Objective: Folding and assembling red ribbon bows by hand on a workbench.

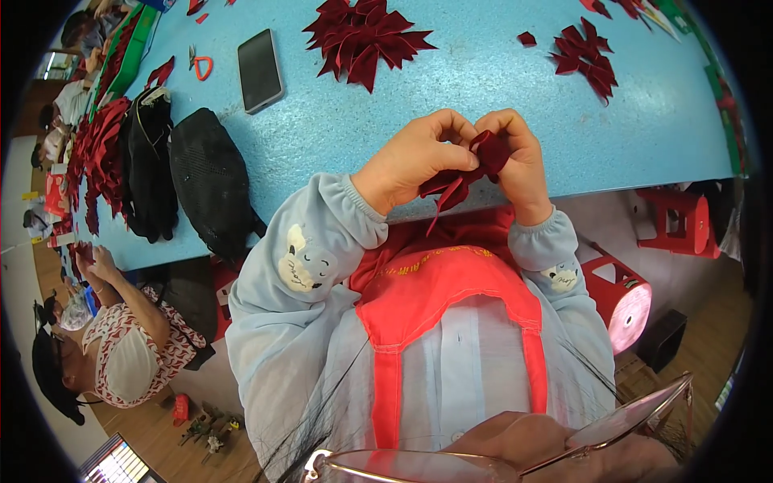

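Between my two hands is a dark red velvet ribbon bow (pixel 489 151), held just above the near edge of the blue table (pixel 322 137). My left hand (pixel 427 153) pinches its left side with thumb and fingers, and loose tails hang below. My right hand (pixel 518 157) is closed on the loop at the other side, its fingertips close to the left ones. Farther off on the table lies a large pile of similar dark red bows (pixel 366 40). A smaller group of red bows (pixel 586 60) rests to the right, with a small red scrap (pixel 527 39) beside it.
A dark phone (pixel 260 71) and orange-handled scissors (pixel 201 66) lie at the far left. Two black bags (pixel 211 177) sit nearer, next to a heap of red ribbon (pixel 101 153). A co-worker (pixel 133 338) sits at the left. Red stools (pixel 616 294) stand at the right.
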The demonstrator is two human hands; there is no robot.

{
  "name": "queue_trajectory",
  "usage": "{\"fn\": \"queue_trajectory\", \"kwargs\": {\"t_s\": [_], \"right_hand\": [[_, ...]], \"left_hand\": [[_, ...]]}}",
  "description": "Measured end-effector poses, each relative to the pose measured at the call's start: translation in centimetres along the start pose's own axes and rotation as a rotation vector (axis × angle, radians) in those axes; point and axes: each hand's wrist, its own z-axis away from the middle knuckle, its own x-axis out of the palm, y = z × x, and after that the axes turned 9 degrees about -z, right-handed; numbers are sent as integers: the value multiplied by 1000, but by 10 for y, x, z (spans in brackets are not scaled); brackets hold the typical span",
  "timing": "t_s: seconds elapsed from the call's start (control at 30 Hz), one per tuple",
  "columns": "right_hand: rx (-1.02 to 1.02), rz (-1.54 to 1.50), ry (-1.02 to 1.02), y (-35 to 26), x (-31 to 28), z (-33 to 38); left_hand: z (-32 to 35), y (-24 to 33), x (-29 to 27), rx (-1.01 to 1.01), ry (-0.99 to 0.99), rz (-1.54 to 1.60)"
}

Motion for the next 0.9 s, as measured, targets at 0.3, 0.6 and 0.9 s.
{"fn": "queue_trajectory", "kwargs": {"t_s": [0.3,0.6,0.9], "right_hand": [[-107,146,117,8,2,-1],[-255,149,173,14,4,0],[-205,17,215,17,11,1]], "left_hand": [[-6,-1,2,35,23,49],[-3,1,2,-4,-58,182],[-4,0,-3,6,-84,169]]}}
